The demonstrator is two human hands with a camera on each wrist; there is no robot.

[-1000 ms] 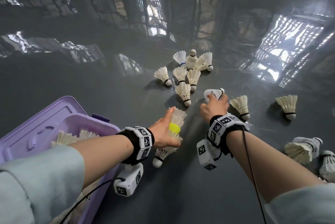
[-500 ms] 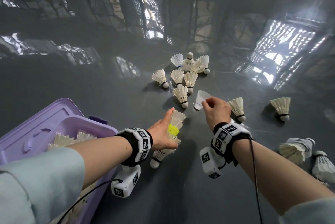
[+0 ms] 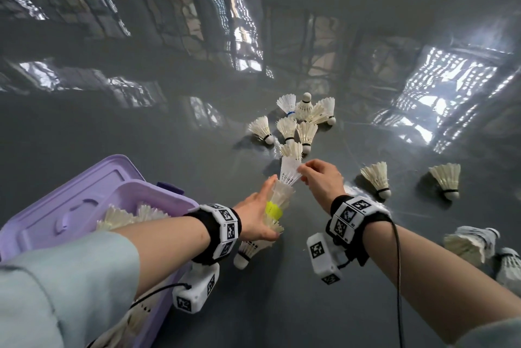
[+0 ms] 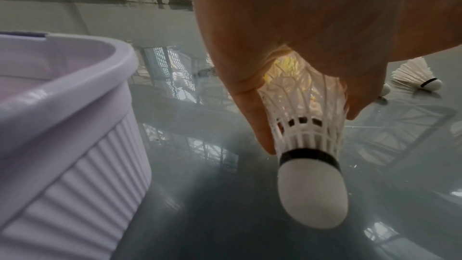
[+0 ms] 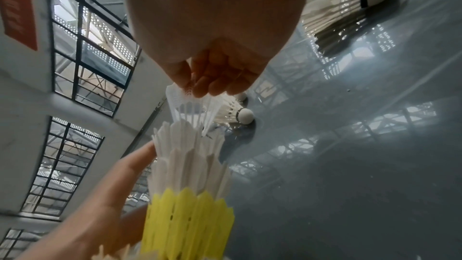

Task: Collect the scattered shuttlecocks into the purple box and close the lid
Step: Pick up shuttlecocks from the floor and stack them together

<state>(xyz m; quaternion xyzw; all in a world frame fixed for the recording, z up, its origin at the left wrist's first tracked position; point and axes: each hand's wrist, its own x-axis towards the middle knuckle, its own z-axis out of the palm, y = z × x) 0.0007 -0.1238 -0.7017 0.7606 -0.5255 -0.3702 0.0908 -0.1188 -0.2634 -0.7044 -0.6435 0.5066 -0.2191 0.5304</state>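
Note:
My left hand (image 3: 258, 216) grips a nested stack of shuttlecocks (image 3: 275, 211), one of them yellow (image 5: 190, 222), with the bottom cork (image 4: 312, 193) pointing down and back. My right hand (image 3: 320, 180) pinches the skirt rim of a white plastic shuttlecock (image 3: 290, 171) whose cork end goes into the open top of the stack (image 5: 195, 137). The purple box (image 3: 158, 201) stands open at the lower left with several shuttlecocks (image 3: 127, 216) inside and its lid (image 3: 76, 192) lying back behind it. A cluster of shuttlecocks (image 3: 296, 127) lies on the floor beyond my hands.
More loose shuttlecocks lie to the right: one (image 3: 377, 180) beside my right wrist, one (image 3: 446, 180) further right, two (image 3: 473, 244) at the right edge. The floor (image 3: 141, 122) is glossy grey and mirrors windows. The box's ribbed wall (image 4: 82, 165) stands close left of my left hand.
My right hand lifted the white plastic shuttlecock off the floor and carried it left to the top of the stack. My left hand stayed nearly still with the stack.

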